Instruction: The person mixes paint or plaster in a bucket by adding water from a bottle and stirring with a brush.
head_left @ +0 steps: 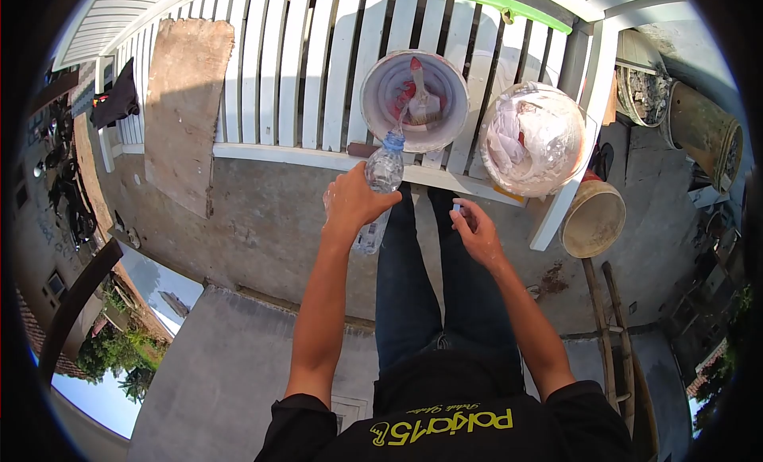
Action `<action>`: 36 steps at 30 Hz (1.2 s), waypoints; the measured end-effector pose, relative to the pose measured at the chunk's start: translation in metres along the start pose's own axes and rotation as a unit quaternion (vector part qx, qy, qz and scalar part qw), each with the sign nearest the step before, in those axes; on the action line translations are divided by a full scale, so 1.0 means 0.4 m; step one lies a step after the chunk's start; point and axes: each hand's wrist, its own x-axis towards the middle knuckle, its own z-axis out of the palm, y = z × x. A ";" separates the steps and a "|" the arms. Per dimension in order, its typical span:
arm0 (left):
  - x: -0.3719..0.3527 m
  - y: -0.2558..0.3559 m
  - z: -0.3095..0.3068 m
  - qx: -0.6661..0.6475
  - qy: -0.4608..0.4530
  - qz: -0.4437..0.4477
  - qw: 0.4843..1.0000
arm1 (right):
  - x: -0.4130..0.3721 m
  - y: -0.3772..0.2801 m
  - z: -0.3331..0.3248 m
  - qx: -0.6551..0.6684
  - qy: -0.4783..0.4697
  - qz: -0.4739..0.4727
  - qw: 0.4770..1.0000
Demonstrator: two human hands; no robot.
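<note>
My left hand point(359, 198) is wrapped around a clear plastic bottle point(385, 172). Its blue neck tilts over the rim of a white bucket point(372, 104), and a thin stream of water appears to run from it into the bucket. Inside that bucket lies a paintbrush point(426, 104) with a pale handle, its end red, beside some reddish material. My right hand point(478, 235), fingers curled, pinches a small pale-blue bottle cap point(457, 208) below the bench edge. To the right of the first bucket stands a second bucket point(486, 156), smeared white, with a crumpled pale plastic bag point(509, 136) in it.
Both buckets rest on a white slatted bench point(318, 72). A worn board point(187, 88) leans across its left part. A green strip point(509, 10) lies at the back. An old round container point(592, 219) and a wooden ladder-like frame point(608, 327) are on the right.
</note>
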 end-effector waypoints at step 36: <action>-0.002 -0.050 0.011 -0.013 0.007 0.010 1.000 | 0.018 0.011 0.027 -0.004 0.033 0.004 0.999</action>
